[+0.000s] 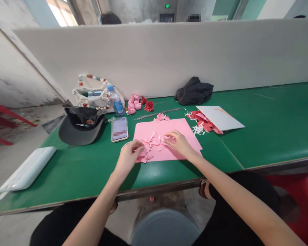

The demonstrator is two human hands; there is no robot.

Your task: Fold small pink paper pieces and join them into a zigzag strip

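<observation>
A pink paper sheet [174,126] lies on the green table with small cut pink paper pieces [156,140] and white strips [159,149] scattered over it. At its left edge, my left hand [130,152] is closed, thumb and fingers pinched on a pink paper piece [143,152]. More pink scraps [145,159] lie just below those fingertips. Over the middle of the sheet my right hand [178,141] has its fingers bent together, with a small white strip [162,139] at the tips. Its grip is too small to see clearly.
Behind the sheet are pink paper petals [161,117], thin wires [159,113], and pink [134,103] and red paper flowers [149,106]. A phone [119,129], cap [79,131], bottle [116,102] and beaded bag [94,97] stand left. Red scraps [205,123] lie right, partly under a white folder [220,117].
</observation>
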